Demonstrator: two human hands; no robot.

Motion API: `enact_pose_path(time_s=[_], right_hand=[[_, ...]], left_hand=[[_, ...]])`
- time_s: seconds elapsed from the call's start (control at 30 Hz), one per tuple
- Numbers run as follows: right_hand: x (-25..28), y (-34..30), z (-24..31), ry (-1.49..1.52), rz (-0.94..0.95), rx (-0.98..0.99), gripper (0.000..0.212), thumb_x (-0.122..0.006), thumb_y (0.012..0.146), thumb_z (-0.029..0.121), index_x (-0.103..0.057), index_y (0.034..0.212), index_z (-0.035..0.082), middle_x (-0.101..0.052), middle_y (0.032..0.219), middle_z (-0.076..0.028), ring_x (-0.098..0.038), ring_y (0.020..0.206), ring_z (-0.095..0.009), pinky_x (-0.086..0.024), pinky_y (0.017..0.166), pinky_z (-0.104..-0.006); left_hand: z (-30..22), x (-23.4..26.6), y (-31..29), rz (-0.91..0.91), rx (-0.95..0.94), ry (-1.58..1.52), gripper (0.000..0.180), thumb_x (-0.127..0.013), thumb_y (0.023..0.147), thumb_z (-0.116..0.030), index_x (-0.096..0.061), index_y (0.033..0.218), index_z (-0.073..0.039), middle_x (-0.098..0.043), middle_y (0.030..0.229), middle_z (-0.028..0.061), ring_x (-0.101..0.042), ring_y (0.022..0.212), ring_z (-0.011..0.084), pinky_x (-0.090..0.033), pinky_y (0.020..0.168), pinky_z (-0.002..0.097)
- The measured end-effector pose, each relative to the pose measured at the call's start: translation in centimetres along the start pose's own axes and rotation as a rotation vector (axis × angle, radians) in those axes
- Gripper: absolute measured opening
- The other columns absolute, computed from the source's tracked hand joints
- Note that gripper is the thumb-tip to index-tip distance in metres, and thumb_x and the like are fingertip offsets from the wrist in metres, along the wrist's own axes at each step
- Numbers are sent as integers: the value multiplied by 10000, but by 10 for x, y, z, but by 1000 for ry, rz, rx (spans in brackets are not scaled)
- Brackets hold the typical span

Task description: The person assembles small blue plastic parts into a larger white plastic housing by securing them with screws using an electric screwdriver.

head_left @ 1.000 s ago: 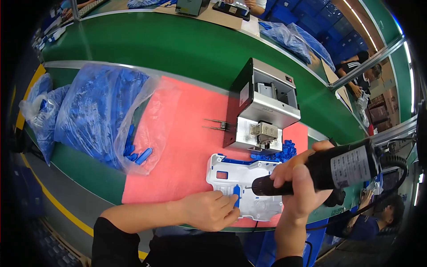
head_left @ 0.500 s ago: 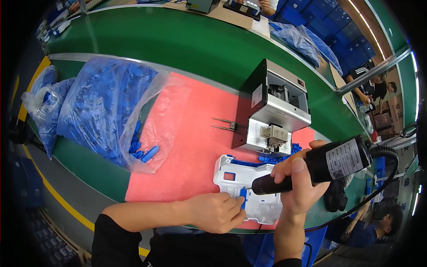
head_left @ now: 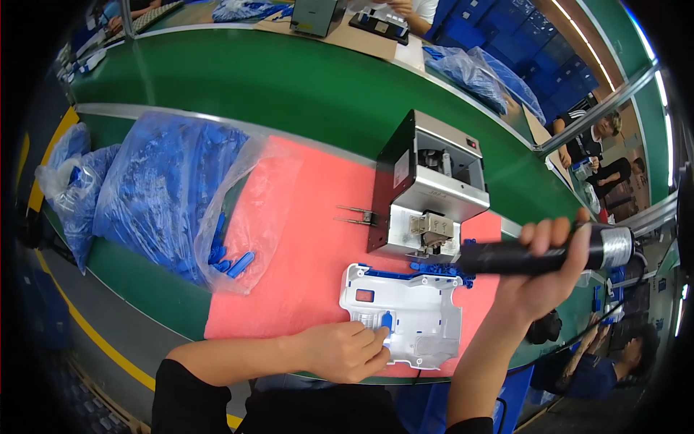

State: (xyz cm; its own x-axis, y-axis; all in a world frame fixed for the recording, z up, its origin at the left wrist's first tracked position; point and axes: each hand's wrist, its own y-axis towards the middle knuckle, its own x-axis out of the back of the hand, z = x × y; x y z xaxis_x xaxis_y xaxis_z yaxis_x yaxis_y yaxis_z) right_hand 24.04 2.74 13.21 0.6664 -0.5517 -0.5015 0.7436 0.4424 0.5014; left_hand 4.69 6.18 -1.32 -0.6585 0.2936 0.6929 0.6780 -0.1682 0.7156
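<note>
My right hand [head_left: 543, 283] is wrapped round a black electric screwdriver [head_left: 506, 259], raised above the mat's right side. Its tip points left, in front of a silver and black box-shaped machine [head_left: 441, 192], and is blurred. Below it a white plastic housing [head_left: 426, 322] lies with its hollow side up. My left hand [head_left: 350, 352] rests at the housing's left part, fingers curled. Its fingertips hold a small blue plastic piece [head_left: 387, 320] down inside the shell. Part of that piece is hidden behind the fingers.
A pink mat [head_left: 303, 217] covers the green bench. A clear bag of blue parts [head_left: 170, 188] lies open at left, tweezers [head_left: 354, 215] jut from the machine, and loose blue parts [head_left: 437, 268] lie before it. Co-workers sit across the bench and at right.
My right hand has lifted the screwdriver off the blue piece, up and to the right toward the machine. My left hand stays at the housing. The whole view has shifted slightly.
</note>
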Motion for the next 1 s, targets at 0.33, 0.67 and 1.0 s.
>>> enact_pose_path(time_s=[0.33, 0.67, 1.0], right_hand=[[43, 63, -15, -67, -80, 233, 261, -537, 895, 137, -435, 1094, 4, -536, 772, -73, -529, 688, -192, -463, 766, -395], [-21, 3, -21, -524, 190, 97, 284, -574, 821, 61, -443, 1044, -57, -537, 629, -96, -535, 522, -166, -470, 538, -302], [-16, -16, -10, -436, 202, -148, 379, -634, 748, -13, -449, 1077, -39, -574, 692, -80, -578, 563, -148, -476, 543, -261]], left_hand=[[0, -3, -3, 7, 43, -29, 249, -610, 759, -268, -586, 786, -22, -625, 842, 183, -537, 573, 144, -399, 502, 231], [3, 2, -1, 27, 43, -37, 246, -615, 757, -269, -591, 779, -26, -625, 845, 183, -542, 567, 142, -405, 499, 234], [1, 2, -1, 19, 68, -54, 239, -627, 745, -264, -588, 768, -29, -628, 834, 173, -544, 568, 145, -411, 499, 235]])
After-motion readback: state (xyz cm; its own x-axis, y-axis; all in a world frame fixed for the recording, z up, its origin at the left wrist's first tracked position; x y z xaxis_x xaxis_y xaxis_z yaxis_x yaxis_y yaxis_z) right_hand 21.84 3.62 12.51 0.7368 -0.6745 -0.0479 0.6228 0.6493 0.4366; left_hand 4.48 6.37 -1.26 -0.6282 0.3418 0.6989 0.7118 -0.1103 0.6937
